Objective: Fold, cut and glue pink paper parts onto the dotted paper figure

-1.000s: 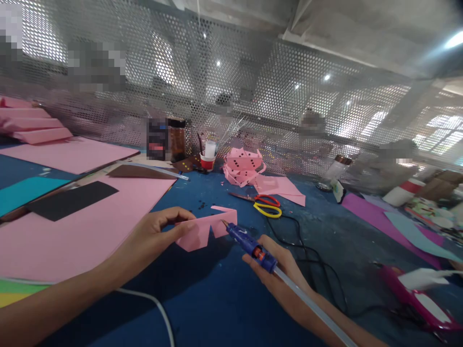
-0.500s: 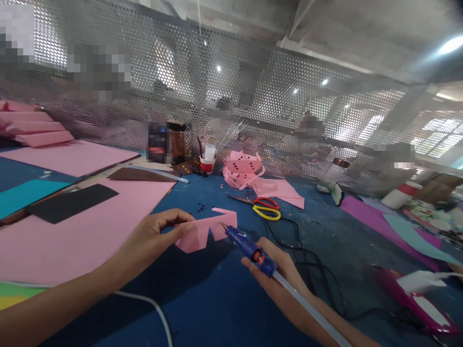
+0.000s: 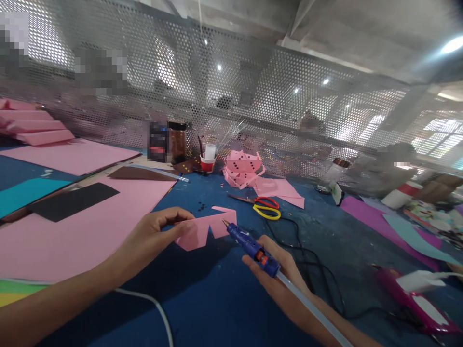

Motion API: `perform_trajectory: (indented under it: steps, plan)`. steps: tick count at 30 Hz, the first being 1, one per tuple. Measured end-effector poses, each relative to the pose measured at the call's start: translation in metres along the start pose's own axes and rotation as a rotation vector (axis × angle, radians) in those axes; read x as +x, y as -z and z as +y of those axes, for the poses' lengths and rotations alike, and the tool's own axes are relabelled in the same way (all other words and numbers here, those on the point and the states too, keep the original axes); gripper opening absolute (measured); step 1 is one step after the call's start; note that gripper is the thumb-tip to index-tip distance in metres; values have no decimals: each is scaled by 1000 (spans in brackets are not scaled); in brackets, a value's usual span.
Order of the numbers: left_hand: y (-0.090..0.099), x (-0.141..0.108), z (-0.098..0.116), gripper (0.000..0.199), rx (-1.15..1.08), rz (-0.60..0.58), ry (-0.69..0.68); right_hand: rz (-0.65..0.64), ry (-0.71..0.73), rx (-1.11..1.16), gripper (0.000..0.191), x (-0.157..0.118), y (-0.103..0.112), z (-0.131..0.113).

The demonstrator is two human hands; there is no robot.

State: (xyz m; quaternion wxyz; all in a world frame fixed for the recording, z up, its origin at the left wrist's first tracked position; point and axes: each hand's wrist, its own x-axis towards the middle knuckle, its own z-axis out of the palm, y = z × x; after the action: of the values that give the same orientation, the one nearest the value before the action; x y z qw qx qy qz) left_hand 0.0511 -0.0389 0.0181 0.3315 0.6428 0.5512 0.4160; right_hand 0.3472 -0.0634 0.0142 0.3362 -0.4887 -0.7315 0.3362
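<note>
Between thumb and fingers, my left hand (image 3: 164, 229) pinches the left end of a folded pink paper piece (image 3: 197, 232) with a notch in its lower edge. My right hand (image 3: 273, 270) is wrapped round a blue hot glue gun (image 3: 248, 241). A long clear glue stick (image 3: 304, 299) runs out of its back end. The gun's nozzle is at the right part of the pink paper; whether it touches cannot be told. Beyond lie scissors (image 3: 266, 208) with one red and one yellow handle loop.
A dotted pink paper model (image 3: 243, 168) stands ahead by a red-and-white cup (image 3: 207, 164). Large pink sheets (image 3: 87, 241) and a black paper piece (image 3: 77, 200) lie left. Black cable (image 3: 304, 250) runs on the right, near a magenta device (image 3: 415, 299). Perforated metal mesh (image 3: 231, 86) stands behind.
The glue gun's nozzle has shifted very slightly along the pink paper. My left hand keeps the paper in nearly the same place.
</note>
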Motion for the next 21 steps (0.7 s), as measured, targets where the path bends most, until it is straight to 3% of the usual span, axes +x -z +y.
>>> perform_trajectory:
  steps: [13, 21]
  plan:
    - [2, 2, 0, 36, -9, 10, 26, 9, 94, -27, 15, 2, 1, -3]
    - [20, 12, 8, 31, -38, 164, 17, 6, 15, 78, 27, 3, 0, 6]
